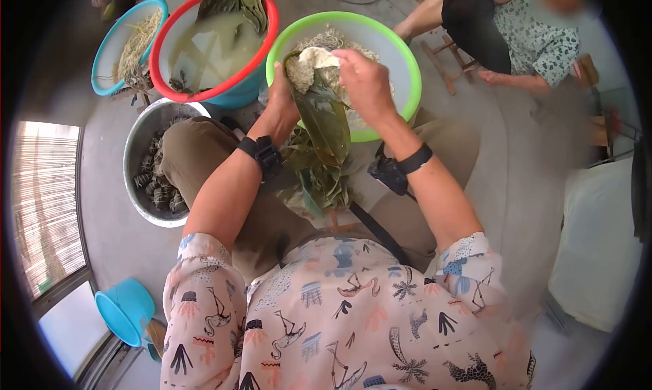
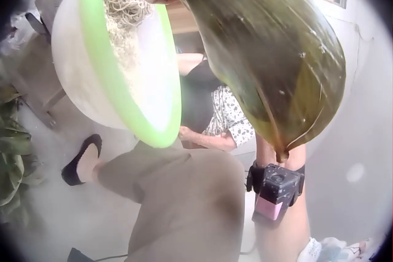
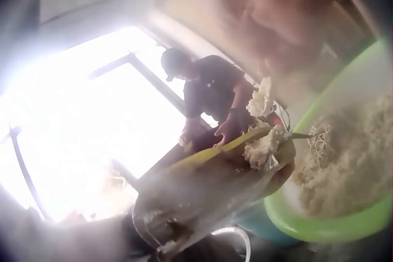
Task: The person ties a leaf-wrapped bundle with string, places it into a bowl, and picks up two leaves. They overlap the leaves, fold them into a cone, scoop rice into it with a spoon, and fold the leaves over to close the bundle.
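Observation:
My left hand (image 1: 282, 99) grips a long green leaf (image 1: 324, 128) folded into a cup, and its pointed tail hangs down toward my lap. Pale rice (image 1: 299, 76) fills the top of the fold. My right hand (image 1: 369, 84) pinches a white spoon-like tool (image 1: 319, 57), held against the rice at the leaf's mouth. In the right wrist view, clumps of rice (image 3: 261, 154) sit along the leaf's open edge, and the right hand is blurred above. Under both hands stands a green-rimmed basin (image 1: 412, 104) of rice, with a tangle of thin strings (image 2: 128, 4) on top.
Loose leaves (image 1: 333, 186) lie between my knees. To the left stand a metal basin (image 1: 178, 221) of tied leaf parcels, a red-rimmed tub (image 1: 157, 67) of cloudy water with leaves, and a blue-rimmed basin (image 1: 98, 74). Another person (image 1: 536, 43) sits at the right.

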Demonstrator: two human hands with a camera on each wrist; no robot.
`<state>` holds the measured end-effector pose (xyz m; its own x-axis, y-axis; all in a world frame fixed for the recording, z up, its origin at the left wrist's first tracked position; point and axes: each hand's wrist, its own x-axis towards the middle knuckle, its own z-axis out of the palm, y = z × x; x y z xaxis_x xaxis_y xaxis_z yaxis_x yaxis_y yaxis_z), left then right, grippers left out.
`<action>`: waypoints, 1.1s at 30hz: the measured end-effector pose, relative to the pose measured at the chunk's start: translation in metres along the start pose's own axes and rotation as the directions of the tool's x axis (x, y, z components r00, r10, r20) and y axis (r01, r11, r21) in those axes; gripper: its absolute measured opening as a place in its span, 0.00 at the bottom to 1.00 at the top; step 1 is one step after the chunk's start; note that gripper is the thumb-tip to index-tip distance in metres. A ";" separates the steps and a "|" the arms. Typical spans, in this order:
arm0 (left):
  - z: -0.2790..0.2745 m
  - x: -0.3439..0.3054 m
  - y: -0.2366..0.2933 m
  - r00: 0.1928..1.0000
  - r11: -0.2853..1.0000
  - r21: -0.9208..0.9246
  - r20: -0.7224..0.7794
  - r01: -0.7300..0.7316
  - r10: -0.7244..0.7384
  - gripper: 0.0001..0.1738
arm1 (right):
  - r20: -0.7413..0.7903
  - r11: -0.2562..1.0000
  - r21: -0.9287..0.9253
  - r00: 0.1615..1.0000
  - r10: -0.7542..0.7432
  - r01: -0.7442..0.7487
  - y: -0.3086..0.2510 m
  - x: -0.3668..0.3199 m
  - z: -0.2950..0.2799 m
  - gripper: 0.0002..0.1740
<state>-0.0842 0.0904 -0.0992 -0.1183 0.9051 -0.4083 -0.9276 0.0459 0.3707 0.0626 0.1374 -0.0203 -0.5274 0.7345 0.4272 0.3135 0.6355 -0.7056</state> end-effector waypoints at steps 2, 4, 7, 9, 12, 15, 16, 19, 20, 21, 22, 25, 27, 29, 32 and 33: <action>0.004 0.002 -0.001 0.999 1.000 0.021 0.047 0.005 -0.006 0.40 | -0.053 0.997 -0.055 0.997 -0.062 0.059 0.005 -0.002 0.001 0.12; 0.015 -0.009 -0.001 0.998 0.996 0.087 0.045 -0.036 0.032 0.40 | -0.091 1.000 -0.006 0.996 -0.012 0.011 -0.010 0.000 -0.005 0.10; 0.013 -0.008 -0.001 0.999 0.999 0.050 0.046 0.018 -0.020 0.40 | 0.005 0.957 0.208 0.978 0.207 -0.203 -0.013 -0.004 -0.018 0.11; 0.011 -0.006 -0.002 0.998 0.998 0.055 0.045 0.038 -0.041 0.40 | 0.056 0.917 0.288 0.961 0.270 -0.275 -0.010 -0.007 -0.013 0.12; 0.014 -0.008 -0.002 0.999 0.996 0.085 0.045 0.003 -0.007 0.39 | 0.103 0.968 0.181 0.982 0.160 -0.176 -0.012 -0.003 -0.009 0.12; 0.015 -0.016 0.001 0.999 0.992 0.122 0.033 -0.041 0.037 0.36 | -0.025 0.979 0.150 0.989 0.147 -0.142 -0.016 -0.003 -0.021 0.11; 0.017 -0.016 0.003 0.999 0.990 0.137 0.038 -0.041 0.036 0.34 | -0.025 0.988 0.114 0.994 0.109 -0.105 -0.010 -0.005 -0.025 0.12; 0.010 -0.012 0.005 0.999 0.999 0.043 0.038 0.011 -0.013 0.32 | -0.030 0.993 0.073 0.995 0.095 -0.092 0.005 -0.010 -0.030 0.12; 0.007 -0.009 0.005 0.999 0.999 0.044 0.038 0.013 -0.015 0.32 | -0.030 0.993 0.073 0.995 0.097 -0.094 0.010 -0.012 -0.028 0.12; 0.007 -0.009 0.006 0.999 0.998 0.055 0.038 0.022 -0.024 0.32 | -0.041 0.994 0.065 0.995 0.085 -0.083 0.011 -0.013 -0.025 0.12; 0.008 -0.009 0.005 0.999 0.997 0.066 0.038 0.030 -0.033 0.33 | -0.052 0.996 0.057 0.996 0.074 -0.071 0.011 -0.014 -0.024 0.12; 0.016 -0.013 0.003 0.998 0.992 0.125 0.050 0.034 -0.040 0.34 | 0.036 0.951 0.184 0.969 0.246 -0.248 -0.008 -0.015 -0.026 0.12; 0.014 -0.009 0.000 0.997 0.994 0.110 0.072 0.025 -0.033 0.35 | 0.021 0.955 0.187 0.973 0.229 -0.229 -0.012 -0.012 -0.029 0.12; 0.010 -0.006 -0.001 0.995 0.996 0.091 0.100 0.012 -0.021 0.35 | 0.005 0.961 0.186 0.979 0.206 -0.203 -0.009 -0.009 -0.030 0.13; 0.012 -0.007 -0.004 0.992 0.993 0.117 0.117 0.020 -0.034 0.37 | 0.071 0.915 0.309 0.966 0.248 -0.258 0.000 -0.006 -0.029 0.14; 0.012 -0.006 -0.006 0.991 0.993 0.108 0.122 0.038 -0.051 0.37 | 0.108 0.882 0.332 0.943 0.316 -0.333 0.000 -0.005 -0.026 0.14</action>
<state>-0.0738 0.0900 -0.0885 -0.0267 0.9462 -0.3224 -0.8877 0.1258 0.4430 0.0857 0.1397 -0.0079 -0.4834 0.8673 0.1191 0.1899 0.2367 -0.9528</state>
